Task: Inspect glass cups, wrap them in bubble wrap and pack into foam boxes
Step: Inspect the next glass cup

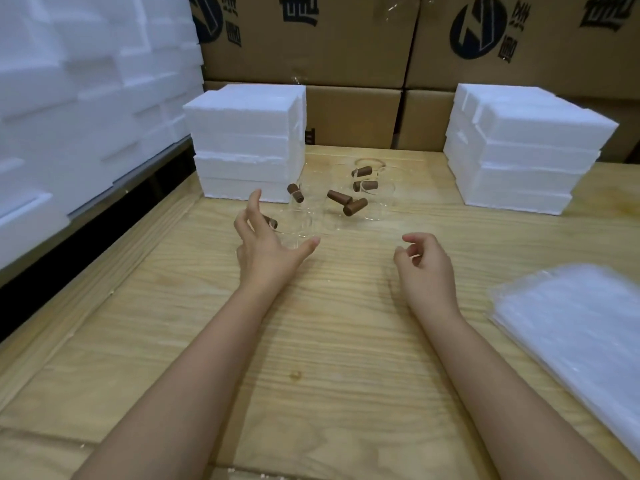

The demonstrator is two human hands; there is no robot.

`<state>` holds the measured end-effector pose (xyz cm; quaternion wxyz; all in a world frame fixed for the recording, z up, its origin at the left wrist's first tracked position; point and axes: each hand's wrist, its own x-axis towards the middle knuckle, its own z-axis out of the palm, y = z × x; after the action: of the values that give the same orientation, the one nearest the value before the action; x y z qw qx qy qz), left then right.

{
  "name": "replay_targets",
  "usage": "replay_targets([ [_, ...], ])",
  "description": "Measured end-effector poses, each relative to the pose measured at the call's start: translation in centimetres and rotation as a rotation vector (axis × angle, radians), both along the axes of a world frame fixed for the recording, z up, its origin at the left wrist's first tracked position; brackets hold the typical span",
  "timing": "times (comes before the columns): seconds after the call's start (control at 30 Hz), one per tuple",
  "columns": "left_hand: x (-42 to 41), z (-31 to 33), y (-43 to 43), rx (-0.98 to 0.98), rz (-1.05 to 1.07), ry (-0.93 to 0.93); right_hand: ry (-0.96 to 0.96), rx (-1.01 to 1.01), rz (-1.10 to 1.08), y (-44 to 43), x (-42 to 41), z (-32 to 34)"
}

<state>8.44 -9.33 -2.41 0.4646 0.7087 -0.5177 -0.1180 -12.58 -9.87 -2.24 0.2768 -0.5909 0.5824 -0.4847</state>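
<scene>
Head | left hand [266, 247] spread, glass cup [298, 226] between thumb and fingers | right hand [427, 263] loosely curled

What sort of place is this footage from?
Probably a packing station in a warehouse or stockroom: printed cardboard cartons stacked behind, white foam boxes piled on a wooden table, and bubble wrap sheets ready beside loose glass cups.

Soft, even overhead light, bright enough, with only faint shadows beside the forearms on the bench [311, 341]. Wide-angle bowing at the edges; the foam pile [69, 98] at left is near blown out, and the bubble wrap stack [571, 334] at right is smeared by blur. The glass cups [301, 220] barely register, very low contrast.
</scene>
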Motion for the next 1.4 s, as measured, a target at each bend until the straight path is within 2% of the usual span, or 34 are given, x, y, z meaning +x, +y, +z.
replay_targets([
  [0.17,0.3,-0.1,-0.1,-0.110,-0.003,0.146,0.017,0.013,0.015,0.0,0.0,0.1],
  [0.3,0.7,0.7,0.6,-0.367,0.123,0.273,-0.001,-0.032,0.036,0.1,0.1,0.1],
  [0.4,-0.4,2.3,1.7,-0.517,-0.026,0.443,-0.085,-0.093,0.101,0.1,0.4,0.3],
  [0.47,-2.0,3.0,2.2,-0.494,-0.268,0.568,-0.203,-0.100,0.198,0.2,0.9,0.6],
  [0.6,-5.3,2.9,2.5,-0.259,-0.711,0.727,-0.519,0.059,0.365,0.3,1.7,1.3],
  [0.7,-6.4,2.5,2.5,-0.090,-0.884,0.771,-0.609,0.109,0.373,-0.1,1.6,1.5],
  [0.8,-6.5,2.2,2.1,-0.017,-0.943,0.769,-0.643,0.128,0.293,-0.5,1.4,1.6],
  [1.03,-6.4,1.6,1.2,-0.022,-0.802,0.756,-0.745,-0.011,0.113,-1.4,1.6,1.8],
  [1.23,-7.0,0.6,0.4,-0.046,-0.627,0.550,-0.743,-0.102,0.150,-0.9,1.9,1.5],
  [1.4,-6.4,-0.2,-0.1,-0.107,-0.570,0.510,-0.680,-0.118,0.142,-0.9,2.1,1.1],
])
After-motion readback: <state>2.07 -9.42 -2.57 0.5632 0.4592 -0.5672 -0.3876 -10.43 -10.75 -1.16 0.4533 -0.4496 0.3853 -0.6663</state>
